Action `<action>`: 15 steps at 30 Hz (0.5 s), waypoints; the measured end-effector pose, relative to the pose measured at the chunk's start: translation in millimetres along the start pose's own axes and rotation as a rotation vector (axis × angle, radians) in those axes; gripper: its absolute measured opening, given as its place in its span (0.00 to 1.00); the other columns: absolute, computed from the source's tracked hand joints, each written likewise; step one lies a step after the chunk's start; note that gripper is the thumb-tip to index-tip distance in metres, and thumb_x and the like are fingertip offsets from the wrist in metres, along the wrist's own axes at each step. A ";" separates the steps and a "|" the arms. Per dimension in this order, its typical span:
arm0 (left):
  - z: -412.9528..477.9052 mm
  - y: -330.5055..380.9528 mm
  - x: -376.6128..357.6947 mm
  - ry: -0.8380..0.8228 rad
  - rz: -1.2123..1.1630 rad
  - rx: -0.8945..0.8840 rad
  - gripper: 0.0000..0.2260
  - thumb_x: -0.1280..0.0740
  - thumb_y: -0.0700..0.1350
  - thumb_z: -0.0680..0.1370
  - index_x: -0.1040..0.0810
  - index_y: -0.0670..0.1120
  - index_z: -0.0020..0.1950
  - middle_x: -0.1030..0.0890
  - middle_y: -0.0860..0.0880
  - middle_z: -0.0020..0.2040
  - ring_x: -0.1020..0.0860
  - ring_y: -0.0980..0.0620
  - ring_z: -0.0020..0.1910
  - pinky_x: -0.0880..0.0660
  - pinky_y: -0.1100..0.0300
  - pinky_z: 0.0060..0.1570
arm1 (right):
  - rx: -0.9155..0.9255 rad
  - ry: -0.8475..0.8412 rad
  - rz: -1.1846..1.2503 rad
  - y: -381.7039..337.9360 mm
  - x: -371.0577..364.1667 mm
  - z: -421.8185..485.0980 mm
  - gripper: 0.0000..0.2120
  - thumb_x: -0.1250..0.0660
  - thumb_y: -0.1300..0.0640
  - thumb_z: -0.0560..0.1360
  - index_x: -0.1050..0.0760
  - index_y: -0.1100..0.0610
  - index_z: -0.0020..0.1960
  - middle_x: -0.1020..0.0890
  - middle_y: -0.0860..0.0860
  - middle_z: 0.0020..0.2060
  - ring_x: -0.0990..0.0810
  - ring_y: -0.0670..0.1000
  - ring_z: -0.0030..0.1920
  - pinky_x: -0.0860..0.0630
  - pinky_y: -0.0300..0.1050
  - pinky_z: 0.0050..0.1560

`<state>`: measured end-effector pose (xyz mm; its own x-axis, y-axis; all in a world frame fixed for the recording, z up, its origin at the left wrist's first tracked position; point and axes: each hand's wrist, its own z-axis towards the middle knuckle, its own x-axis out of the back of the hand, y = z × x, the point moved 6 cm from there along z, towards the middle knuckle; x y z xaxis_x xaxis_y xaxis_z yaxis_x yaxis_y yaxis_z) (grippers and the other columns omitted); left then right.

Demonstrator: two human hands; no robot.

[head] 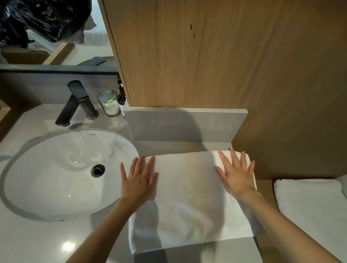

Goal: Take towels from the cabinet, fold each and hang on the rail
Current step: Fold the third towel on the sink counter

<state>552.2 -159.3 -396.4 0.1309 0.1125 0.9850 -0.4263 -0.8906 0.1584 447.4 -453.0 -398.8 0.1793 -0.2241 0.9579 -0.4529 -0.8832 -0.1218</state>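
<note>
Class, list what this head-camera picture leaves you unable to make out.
Head view:
1. Rail: nowhere in frame.
2. Dark bottle: mostly hidden behind the wooden cabinet.
3. Second white towel: cut off at the lower right.
4. Sink lettering: too small to read.

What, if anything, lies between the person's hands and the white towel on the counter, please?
Nothing visible does. The left hand and the right hand both lie flat, fingers spread, directly on the towel, near its far corners. The rail is out of view, so that path cannot be judged.
</note>
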 end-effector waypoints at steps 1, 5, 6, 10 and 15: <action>6.1 -3.0 6.3 0.004 0.015 -0.023 0.30 0.59 0.63 0.79 0.40 0.53 0.76 0.34 0.48 0.73 0.38 0.45 0.74 0.52 0.34 0.71 | 0.042 -0.007 0.000 -3.4 6.4 3.4 0.27 0.55 0.38 0.81 0.55 0.41 0.78 0.54 0.51 0.79 0.60 0.59 0.78 0.63 0.65 0.73; 29.9 -9.3 21.4 -0.192 -0.053 -0.027 0.25 0.42 0.56 0.81 0.42 0.53 0.76 0.35 0.52 0.72 0.39 0.47 0.72 0.55 0.35 0.71 | 0.140 -0.061 -0.034 -9.7 34.1 23.2 0.28 0.40 0.40 0.78 0.42 0.44 0.76 0.37 0.51 0.75 0.45 0.56 0.77 0.61 0.68 0.73; 34.7 -8.7 26.0 -0.210 -0.074 -0.033 0.25 0.39 0.55 0.80 0.40 0.52 0.75 0.34 0.50 0.71 0.38 0.46 0.71 0.54 0.35 0.71 | 0.129 -0.082 -0.045 -9.6 40.5 28.8 0.29 0.37 0.39 0.77 0.38 0.46 0.74 0.34 0.51 0.73 0.42 0.57 0.75 0.61 0.68 0.72; 49.6 -12.1 32.1 -0.321 -0.041 -0.108 0.23 0.35 0.49 0.79 0.35 0.52 0.73 0.30 0.48 0.66 0.35 0.46 0.69 0.53 0.37 0.71 | 0.143 -0.161 -0.102 -16.7 57.8 40.5 0.27 0.28 0.41 0.71 0.28 0.52 0.65 0.25 0.53 0.65 0.31 0.56 0.69 0.50 0.60 0.74; 60.7 -12.6 55.5 -0.221 -0.022 -0.216 0.18 0.35 0.43 0.78 0.30 0.48 0.69 0.28 0.47 0.63 0.32 0.46 0.67 0.44 0.46 0.70 | 0.185 -0.081 -0.054 -21.7 89.6 33.6 0.17 0.26 0.48 0.71 0.27 0.51 0.55 0.20 0.52 0.53 0.23 0.55 0.56 0.32 0.46 0.47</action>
<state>619.1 -168.5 -347.9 0.3231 0.0111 0.9463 -0.5986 -0.7721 0.2134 502.6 -467.8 -319.1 0.2720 -0.2002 0.9412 -0.2742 -0.9537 -0.1236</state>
